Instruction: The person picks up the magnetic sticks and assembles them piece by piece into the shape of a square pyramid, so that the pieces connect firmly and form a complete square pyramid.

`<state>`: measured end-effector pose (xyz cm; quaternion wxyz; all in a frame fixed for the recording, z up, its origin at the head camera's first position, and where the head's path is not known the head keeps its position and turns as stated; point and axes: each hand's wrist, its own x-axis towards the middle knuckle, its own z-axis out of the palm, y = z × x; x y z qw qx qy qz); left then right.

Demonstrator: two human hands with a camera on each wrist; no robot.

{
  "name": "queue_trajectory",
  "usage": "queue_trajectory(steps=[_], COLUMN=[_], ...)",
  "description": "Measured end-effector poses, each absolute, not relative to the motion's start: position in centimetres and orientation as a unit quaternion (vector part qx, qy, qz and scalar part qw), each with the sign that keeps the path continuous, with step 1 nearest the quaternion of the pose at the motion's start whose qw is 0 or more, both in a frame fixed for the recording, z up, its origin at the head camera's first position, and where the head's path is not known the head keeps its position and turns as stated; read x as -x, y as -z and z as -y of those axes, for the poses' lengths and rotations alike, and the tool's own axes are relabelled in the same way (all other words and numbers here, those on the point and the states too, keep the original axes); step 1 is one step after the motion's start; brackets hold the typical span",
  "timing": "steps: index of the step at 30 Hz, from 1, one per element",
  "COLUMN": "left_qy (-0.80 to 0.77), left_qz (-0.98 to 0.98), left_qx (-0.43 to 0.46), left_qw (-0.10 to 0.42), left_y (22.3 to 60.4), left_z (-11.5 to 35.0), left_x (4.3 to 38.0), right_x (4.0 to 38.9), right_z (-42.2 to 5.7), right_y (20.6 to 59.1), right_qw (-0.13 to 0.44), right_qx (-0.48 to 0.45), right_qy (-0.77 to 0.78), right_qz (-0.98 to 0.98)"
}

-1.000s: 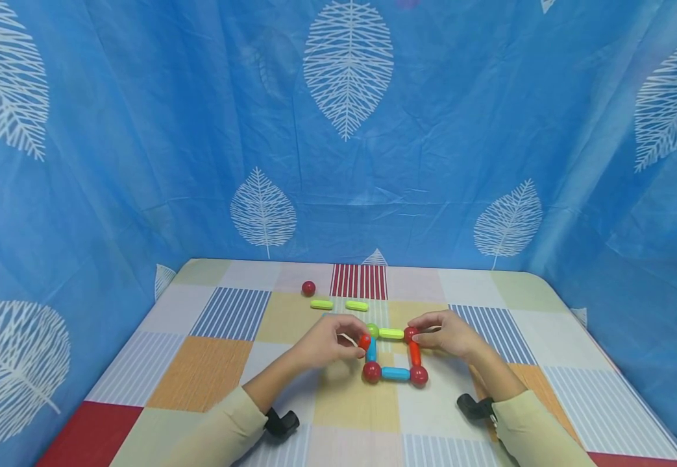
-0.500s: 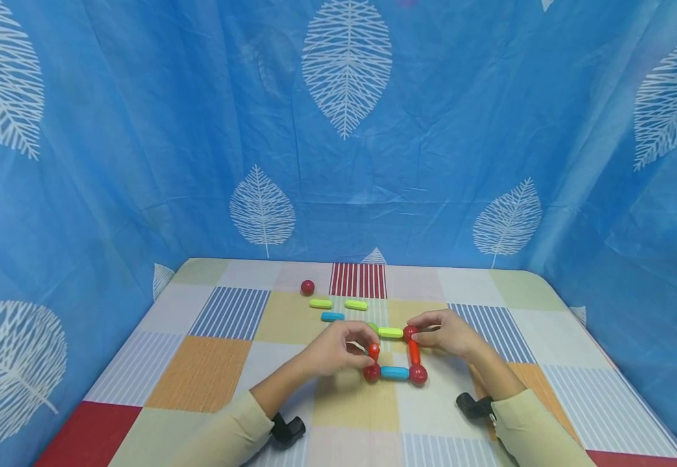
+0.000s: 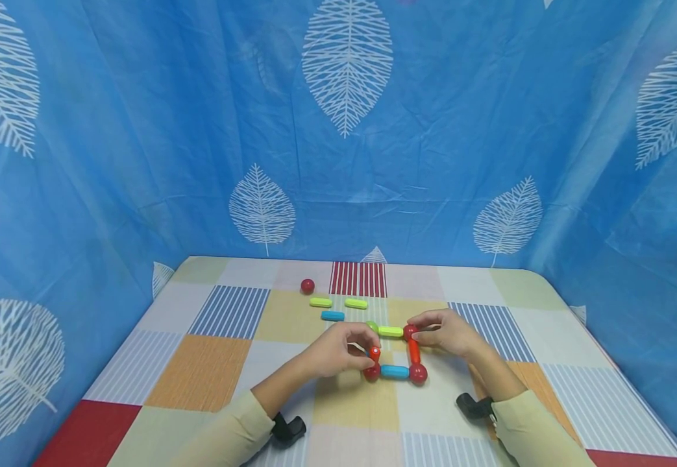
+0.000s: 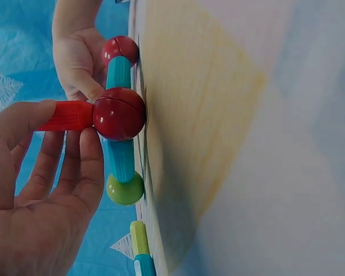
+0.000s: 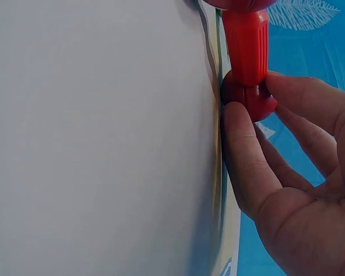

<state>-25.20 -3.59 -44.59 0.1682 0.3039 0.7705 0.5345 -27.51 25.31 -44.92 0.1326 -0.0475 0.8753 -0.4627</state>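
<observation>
My left hand (image 3: 338,351) pinches a red magnetic stick (image 4: 69,116) between thumb and fingers. The stick stands upright, its lower end on a red ball (image 4: 119,114) at the near left corner of a square of sticks and balls lying on the table. My right hand (image 3: 446,332) grips the red ball (image 5: 250,103) at the far right corner. A red stick (image 3: 414,351) forms the right side, a blue stick (image 3: 395,371) the near side, a yellow-green stick (image 3: 391,332) the far side. Another red ball (image 3: 418,373) marks the near right corner; a green ball (image 3: 372,325) is partly hidden behind my left fingers.
Loose pieces lie beyond my left hand: a red ball (image 3: 307,286), a yellow-green stick (image 3: 320,302), a second yellow-green stick (image 3: 356,303) and a blue stick (image 3: 333,316). A patchwork cloth (image 3: 356,408) covers the table. Blue curtains (image 3: 431,162) enclose the back and sides.
My left hand has moved slightly right and nearer, bringing the red stick from beside the square onto the near left ball. The loose blue stick has come into view. My right hand stays put.
</observation>
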Motion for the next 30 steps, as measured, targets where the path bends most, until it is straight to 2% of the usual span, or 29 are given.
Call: queue_trajectory(steps=[10,13,16,19,24,30], left_qy=[-0.504,-0.465,-0.411,-0.354,-0.325,-0.352], left_qz=[-0.775,-0.807,-0.851,-0.883,-0.899,-0.894], left_qx=[-0.327,-0.327,-0.309,-0.295,-0.276,-0.259], left_qw=[0.193,0.159,0.108,0.088,0.101,0.102], left_y=[44.5,44.4,44.6,44.8,45.1,45.2], left_z=[4.2,4.1,3.4,2.6,1.9,3.0], left_x=[26.6,27.8,28.9,29.4,29.5,29.2], right_x=[26.0,24.5,23.0,21.9,21.5,22.9], right_z=[-24.8,-24.5,-24.2,-23.6,-23.1,-24.2], right_y=[44.3,43.6,43.1,42.8,43.1,43.9], right_qw=[0.118,0.130,0.172,0.196,0.163,0.135], right_qx=[0.048,0.065,0.098,0.123,0.106,0.093], right_qy=[0.453,0.446,0.443,0.430,0.411,0.406], right_qz=[-0.883,-0.883,-0.874,-0.873,-0.891,-0.899])
